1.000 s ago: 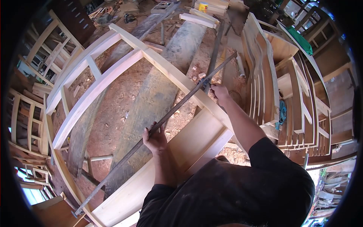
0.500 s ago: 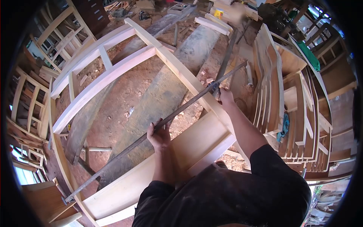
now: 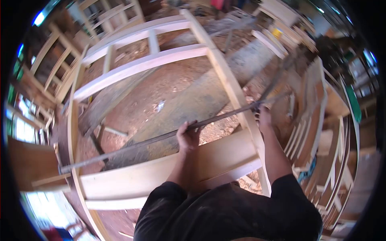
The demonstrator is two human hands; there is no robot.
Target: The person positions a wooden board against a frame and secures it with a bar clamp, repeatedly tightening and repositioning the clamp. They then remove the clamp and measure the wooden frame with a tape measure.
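Note:
A long metal bar clamp lies across a pale wooden frame, spanning from its left side piece to its right one. My left hand is closed around the middle of the bar from below. At the clamp's right end, my right hand is closed on the clamp head just outside the frame's right side piece; its fingers are partly hidden and blurred. The clamp's far left end sits against the outside of the left side piece. Below the bar runs a wide wooden panel joining the two sides.
Curved wooden pieces stand stacked to the right. More slatted wooden frames lean at the left. Broad planks lie on the reddish ground among wood shavings. Sawn boards are piled at the back right.
The view has turned, so the frame and clamp appear shifted and less steeply tilted. Both hands keep their places on the clamp.

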